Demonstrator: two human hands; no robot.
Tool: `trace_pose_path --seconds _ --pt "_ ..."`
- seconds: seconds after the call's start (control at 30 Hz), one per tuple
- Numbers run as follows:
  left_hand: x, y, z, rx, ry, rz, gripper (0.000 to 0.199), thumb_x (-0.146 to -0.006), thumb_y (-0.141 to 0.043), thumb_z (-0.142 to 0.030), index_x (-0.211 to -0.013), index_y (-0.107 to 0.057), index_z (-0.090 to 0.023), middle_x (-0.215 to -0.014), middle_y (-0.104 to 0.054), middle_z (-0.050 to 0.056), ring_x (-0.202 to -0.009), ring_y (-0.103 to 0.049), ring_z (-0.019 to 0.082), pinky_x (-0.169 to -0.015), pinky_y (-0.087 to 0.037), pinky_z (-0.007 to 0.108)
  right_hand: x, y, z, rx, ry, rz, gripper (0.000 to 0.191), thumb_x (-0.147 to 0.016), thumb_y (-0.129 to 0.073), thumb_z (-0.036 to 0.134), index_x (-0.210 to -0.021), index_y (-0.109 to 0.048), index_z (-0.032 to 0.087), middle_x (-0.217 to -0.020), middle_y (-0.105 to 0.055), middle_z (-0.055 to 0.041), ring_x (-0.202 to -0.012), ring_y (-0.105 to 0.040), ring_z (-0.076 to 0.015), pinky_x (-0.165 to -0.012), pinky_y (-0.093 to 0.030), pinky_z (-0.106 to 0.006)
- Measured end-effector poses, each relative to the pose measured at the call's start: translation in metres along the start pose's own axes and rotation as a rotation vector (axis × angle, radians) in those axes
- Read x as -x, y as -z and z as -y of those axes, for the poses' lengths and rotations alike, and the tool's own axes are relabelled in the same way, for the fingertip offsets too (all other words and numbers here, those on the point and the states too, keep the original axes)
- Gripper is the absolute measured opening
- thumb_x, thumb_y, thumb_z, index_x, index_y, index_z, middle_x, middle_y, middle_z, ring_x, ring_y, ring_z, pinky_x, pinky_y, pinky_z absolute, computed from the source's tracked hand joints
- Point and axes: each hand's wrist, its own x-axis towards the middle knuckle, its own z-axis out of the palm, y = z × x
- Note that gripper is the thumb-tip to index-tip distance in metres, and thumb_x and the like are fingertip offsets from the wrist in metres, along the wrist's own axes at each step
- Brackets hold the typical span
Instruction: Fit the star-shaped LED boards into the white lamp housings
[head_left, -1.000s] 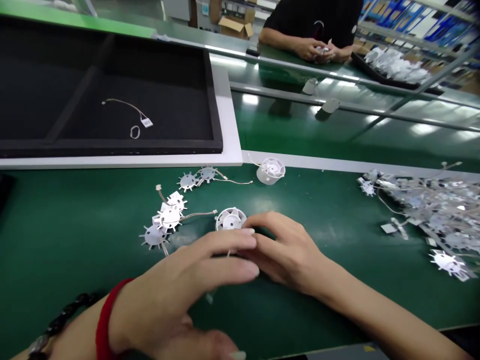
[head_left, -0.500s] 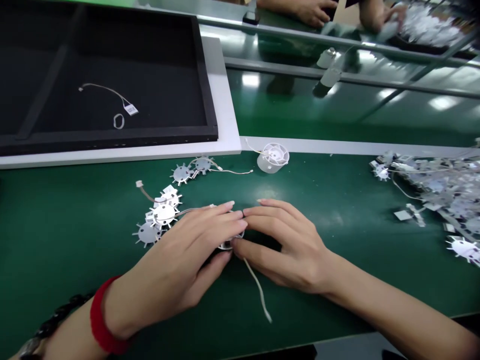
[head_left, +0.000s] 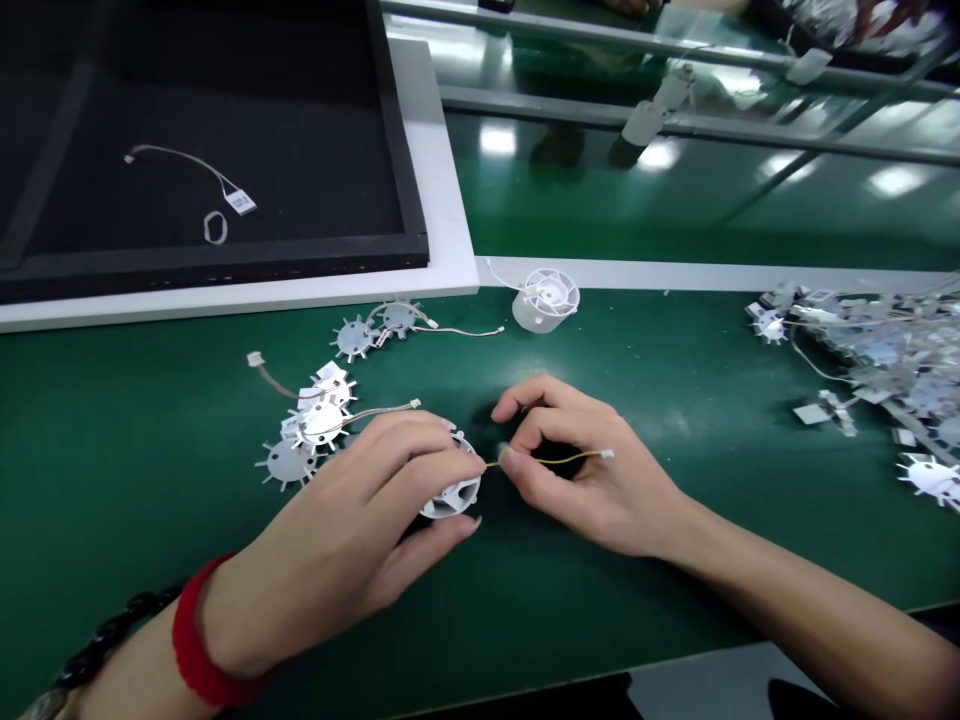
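My left hand (head_left: 382, 500) is closed around a white round fan housing (head_left: 454, 498) on the green table, and its fingers cover much of it. A thin yellowish cable (head_left: 574, 459) runs from the housing to the right and ends in a small white connector (head_left: 607, 454). Thumb and index finger of my right hand (head_left: 581, 465) pinch this cable a short way from the housing. Left of my left hand lie several flat toothed discs (head_left: 322, 425) with cables. A second white fan housing (head_left: 546, 300) stands behind my hands, its cable reaching left.
A black tray (head_left: 300, 254) on a white board (head_left: 454, 220) occupies the back left, holding a labelled cable (head_left: 240, 202) and a small ring (head_left: 215, 228). On the right is a heap of discs and cables (head_left: 892, 350). Metal rails (head_left: 540, 115) cross behind; another person's hand shows far back.
My right hand has drawn off the housing to the right and now pinches its cable, which earlier hung toward the table's front. My left hand stays on the housing. The view has shifted slightly.
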Motion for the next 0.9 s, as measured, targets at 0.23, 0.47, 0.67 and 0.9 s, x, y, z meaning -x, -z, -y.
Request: trace_pose_path --seconds 0.23,0.47,0.67,0.9 --pt "0.0 0.001 0.001 -0.013 -0.008 -0.006 0.021 -0.1 -0.057 -0.019 -0.12 -0.055 -0.012 -0.115 -0.057 0.007 -0.118 -0.053 0.018 -0.11 -0.039 0.033 -0.005 0.013 -0.001 -0.096 -0.142 -0.066 0.006 -0.091 -0.064 0.022 -0.085 -0.066 0.022 -0.096 -0.071 -0.0024 -0.089 -0.068 -0.0172 -0.077 -0.054 -0.031" --pt "-0.003 -0.002 0.0 0.001 0.016 -0.028 0.024 -0.1 -0.058 -0.019 -0.122 -0.054 -0.012 -0.115 -0.059 0.007 -0.115 -0.054 0.019 -0.11 -0.04 0.035 0.004 0.025 0.007 0.579 0.593 -0.232 0.006 -0.088 -0.069 0.022 -0.093 -0.071 0.026 -0.091 -0.077 -0.0009 -0.09 -0.071 -0.0225 -0.106 -0.042 -0.048" --pt "-0.003 -0.004 0.0 -0.024 -0.008 -0.032 0.025 -0.099 -0.058 -0.018 -0.123 -0.054 -0.011 -0.114 -0.058 0.008 -0.112 -0.054 0.02 -0.108 -0.041 0.036 0.005 0.015 0.013 0.673 0.605 0.003 0.011 -0.096 -0.064 0.025 -0.099 -0.071 0.016 -0.095 -0.079 -0.0034 -0.091 -0.071 -0.019 -0.105 -0.044 -0.045" --pt "-0.003 -0.004 -0.003 -0.045 -0.01 -0.019 0.025 -0.099 -0.058 -0.018 -0.123 -0.054 -0.011 -0.112 -0.058 0.008 -0.111 -0.056 0.021 -0.104 -0.045 0.037 0.007 0.009 0.01 0.777 0.588 0.002 0.019 -0.098 -0.051 0.008 -0.095 -0.068 0.016 -0.083 -0.076 -0.0014 -0.074 -0.066 -0.0154 -0.096 -0.049 -0.04"
